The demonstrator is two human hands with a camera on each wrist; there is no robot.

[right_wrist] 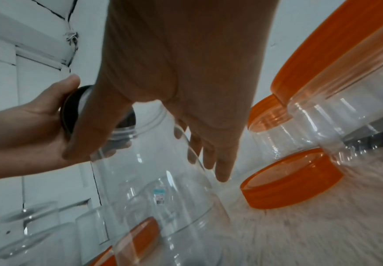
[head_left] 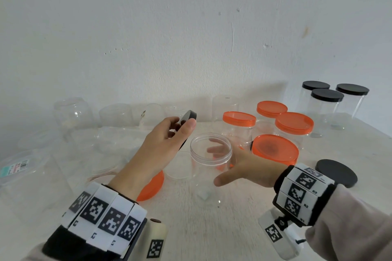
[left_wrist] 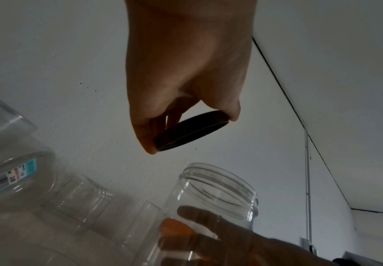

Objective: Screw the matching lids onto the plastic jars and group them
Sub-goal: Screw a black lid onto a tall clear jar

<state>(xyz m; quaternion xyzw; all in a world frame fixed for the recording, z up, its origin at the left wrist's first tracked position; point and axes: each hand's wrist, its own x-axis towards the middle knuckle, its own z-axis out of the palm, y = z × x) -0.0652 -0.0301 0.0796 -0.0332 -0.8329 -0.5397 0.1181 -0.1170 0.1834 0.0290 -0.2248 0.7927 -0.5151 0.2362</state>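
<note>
My left hand (head_left: pixel 184 123) pinches a black lid (head_left: pixel 190 115) by its edge, tilted, just above and left of an open clear jar (head_left: pixel 210 140). The left wrist view shows the same black lid (left_wrist: pixel 192 129) between thumb and fingers, hanging over the threaded jar mouth (left_wrist: pixel 217 187). My right hand (head_left: pixel 215 164) wraps the jar from the right, fingers behind it and thumb in front. In the right wrist view my fingers (right_wrist: pixel 220 162) lie along the jar's wall (right_wrist: pixel 151 162). The jar stands upright on the table.
Jars with orange lids (head_left: pixel 293 123) stand right of the open jar, with a loose orange lid (head_left: pixel 274 149) in front. Three black-lidded jars (head_left: pixel 326 95) are grouped at the back right. A loose black lid (head_left: pixel 336 172), another orange lid (head_left: pixel 151 186) and several open clear jars (head_left: pixel 73 112) surround my hands.
</note>
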